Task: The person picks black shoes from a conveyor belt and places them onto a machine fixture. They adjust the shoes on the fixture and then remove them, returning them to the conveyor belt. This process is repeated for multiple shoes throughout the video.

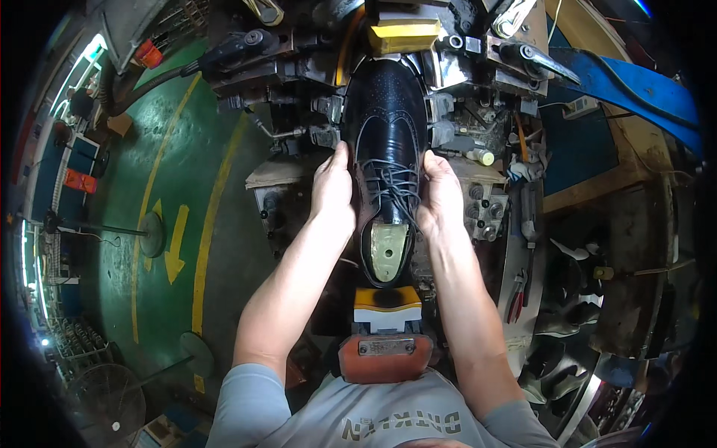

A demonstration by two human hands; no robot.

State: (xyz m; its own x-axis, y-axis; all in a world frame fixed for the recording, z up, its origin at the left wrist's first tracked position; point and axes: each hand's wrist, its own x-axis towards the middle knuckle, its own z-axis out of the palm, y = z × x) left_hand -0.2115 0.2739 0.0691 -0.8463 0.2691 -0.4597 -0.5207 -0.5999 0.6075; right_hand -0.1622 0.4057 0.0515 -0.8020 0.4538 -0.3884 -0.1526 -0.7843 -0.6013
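A black lace-up brogue shoe (388, 127) with a pale last showing in its opening sits toe-away in a shoe-making machine (299, 67). My left hand (334, 187) grips the shoe's left side at the laces. On the right side, my right hand (439, 190) presses against the shoe at the same height. A yellow pad (403, 36) stands just past the toe. Behind the heel sits a block with an orange top and white body (386, 305) above an orange housing (385, 357).
Metal clamps and levers (534, 60) crowd both sides of the shoe. A green floor with yellow lines and an arrow (175, 239) lies to the left. Blue sheet material (635, 86) rests on a wooden bench at the right. Dark shoe parts (571, 291) and red-handled pliers (515, 302) lie lower right.
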